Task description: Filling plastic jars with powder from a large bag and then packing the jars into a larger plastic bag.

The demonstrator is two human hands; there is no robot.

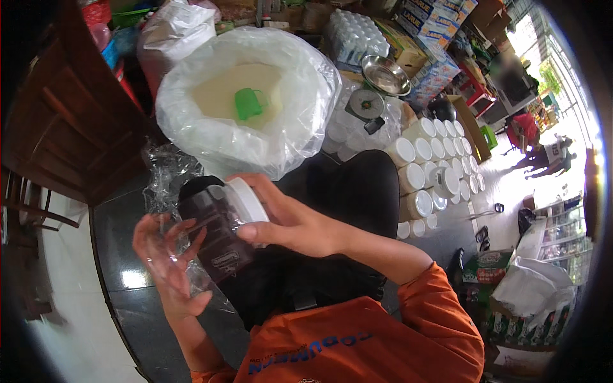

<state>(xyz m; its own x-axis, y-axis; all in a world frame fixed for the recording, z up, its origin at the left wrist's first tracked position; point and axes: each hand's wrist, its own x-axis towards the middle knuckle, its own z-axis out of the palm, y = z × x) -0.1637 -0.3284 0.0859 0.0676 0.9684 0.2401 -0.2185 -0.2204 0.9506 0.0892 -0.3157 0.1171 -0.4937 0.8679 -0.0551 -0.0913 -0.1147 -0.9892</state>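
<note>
My right hand (287,220) grips a clear plastic jar (220,246) by its white screw lid (247,201), thumb on one side and fingers on the other. The jar is tilted over my lap and looks see-through, with nothing visible in it. My left hand (171,255) is beside the jar's lower end, its fingers spread. Thin clear plastic film (167,172) trails near that hand and down past the jar; whether it touches the fingers is hard to make out. Ahead, a green cup (248,104) lies on pale grainy stuff in a big plastic-lined container (300,80).
Many filled jars with white lids (421,150) stand in rows to the right. Nearby are a dial scale (366,103) with a metal pan (385,75), and a shrink-wrapped can pack (357,38). A white sack (175,32) and a wooden door (60,108) stand left.
</note>
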